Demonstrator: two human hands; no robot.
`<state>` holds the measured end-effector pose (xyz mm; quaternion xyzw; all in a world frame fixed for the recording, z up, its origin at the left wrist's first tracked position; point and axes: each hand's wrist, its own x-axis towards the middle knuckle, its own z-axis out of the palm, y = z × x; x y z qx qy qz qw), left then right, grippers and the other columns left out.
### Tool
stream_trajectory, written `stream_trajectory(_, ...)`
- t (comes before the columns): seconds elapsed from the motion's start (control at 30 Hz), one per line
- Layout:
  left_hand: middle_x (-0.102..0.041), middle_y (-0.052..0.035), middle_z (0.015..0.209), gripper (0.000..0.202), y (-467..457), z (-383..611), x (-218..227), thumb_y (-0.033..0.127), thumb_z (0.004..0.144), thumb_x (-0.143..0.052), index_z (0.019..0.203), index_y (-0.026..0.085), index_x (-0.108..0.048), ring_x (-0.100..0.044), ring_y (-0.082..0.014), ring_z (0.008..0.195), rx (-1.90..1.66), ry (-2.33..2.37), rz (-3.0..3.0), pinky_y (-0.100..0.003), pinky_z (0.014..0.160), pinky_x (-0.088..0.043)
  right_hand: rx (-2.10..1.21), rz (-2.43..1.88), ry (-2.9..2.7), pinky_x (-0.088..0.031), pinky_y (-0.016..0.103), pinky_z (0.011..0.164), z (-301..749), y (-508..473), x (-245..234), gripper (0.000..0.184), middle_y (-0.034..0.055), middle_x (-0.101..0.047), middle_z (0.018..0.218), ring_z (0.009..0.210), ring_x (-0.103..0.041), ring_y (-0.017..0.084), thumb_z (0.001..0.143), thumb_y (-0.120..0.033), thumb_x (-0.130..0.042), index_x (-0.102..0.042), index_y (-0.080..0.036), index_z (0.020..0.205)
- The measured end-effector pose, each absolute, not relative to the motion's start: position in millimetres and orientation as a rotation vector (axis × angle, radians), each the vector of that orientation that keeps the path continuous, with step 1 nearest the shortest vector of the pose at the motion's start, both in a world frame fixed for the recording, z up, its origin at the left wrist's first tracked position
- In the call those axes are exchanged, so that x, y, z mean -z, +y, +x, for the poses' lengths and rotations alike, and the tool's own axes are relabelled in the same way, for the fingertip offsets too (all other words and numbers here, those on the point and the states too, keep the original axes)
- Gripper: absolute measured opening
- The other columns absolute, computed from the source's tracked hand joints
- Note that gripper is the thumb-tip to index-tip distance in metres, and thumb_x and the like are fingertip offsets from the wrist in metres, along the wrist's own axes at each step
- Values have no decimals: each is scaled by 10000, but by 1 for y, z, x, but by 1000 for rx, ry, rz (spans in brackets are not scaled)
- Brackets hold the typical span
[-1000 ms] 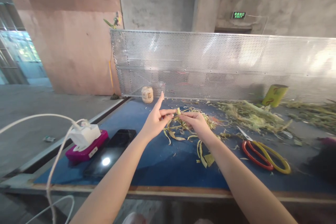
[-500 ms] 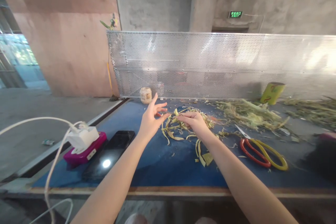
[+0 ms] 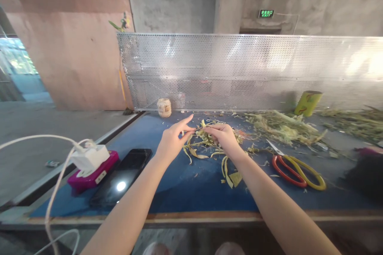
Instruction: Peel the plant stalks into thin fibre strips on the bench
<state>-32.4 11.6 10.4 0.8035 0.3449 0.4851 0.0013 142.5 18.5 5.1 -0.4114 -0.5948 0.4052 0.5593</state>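
Observation:
My left hand and my right hand meet over the middle of the blue table, their fingertips a short gap apart. Thumb and finger of the left are pinched at one end of a thin brownish plant strand; another left finger sticks up. The right fingers are closed on the strand's other side, hiding part of it. Beneath and around them lies a loose pile of yellow-green plant pieces, with curled strips nearer me. Red-and-yellow-handled scissors lie to the right of my right forearm, blades slightly apart.
A black phone and a magenta power strip with white plug and cable lie left. A roll of twine stands at the back. Dried stalks and a yellow-green can are at right, before a perforated metal screen.
My left hand's spread fingers have drawn in, and its thumb and finger now pinch closer together. My right hand stays almost in place. The whole view has shifted slightly.

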Motion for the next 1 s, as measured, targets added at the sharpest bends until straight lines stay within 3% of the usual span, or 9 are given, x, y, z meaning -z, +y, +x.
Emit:
stream_trajectory(0.13,-676,-26,835,477,6,-27,-11,189,801,-504,1257,212,-368,-577,-146,902,-1570,885,2797,-343,859,-432,-845,-1053,-1449,-189,210,412,142,20,-3,236,-75,-285,386,392,-227,47,624,-343,-590,-631,-116,578)
stream_trajectory(0.33,-633,-76,993,315,4,-25,-10,204,821,-476,1135,173,-463,-566,-153,987,-1527,909,2762,-319,869,-444,-511,-1084,-1830,-253,208,467,138,17,-1,239,-35,-387,463,468,-321,77,696,-313,-518,-659,-133,626)
stream_trajectory(0.5,-692,-36,860,472,12,-27,-6,208,824,-476,1259,156,-301,-637,-144,837,-1527,894,2811,-289,767,-496,-504,-1103,-1994,-267,188,465,133,14,3,249,-27,-415,487,488,-358,78,715,-328,-508,-664,-141,665)
stream_trajectory(0.73,-708,-10,823,426,7,-25,-6,209,826,-468,1234,182,-345,-658,-135,671,-1576,940,3100,-222,535,-488,-422,-1142,-2011,-223,184,432,130,15,10,244,-38,-364,462,459,-300,69,718,-299,-475,-606,-136,591)
stream_trajectory(0.9,-705,4,796,472,1,-23,-11,242,799,-511,1240,201,-347,-636,-112,600,-1494,1151,2721,-205,530,-472,-385,-1081,-2009,-227,179,446,130,12,8,241,-40,-336,480,476,-286,70,734,-293,-463,-585,-141,592)
stream_trajectory(1.0,-696,-20,800,574,0,-24,-14,286,778,-536,1284,194,-280,-636,-135,679,-1503,1080,2417,-236,611,-488,-398,-1068,-1999,-241,183,458,130,12,6,231,-37,-357,498,484,-302,75,743,-296,-459,-592,-150,623)
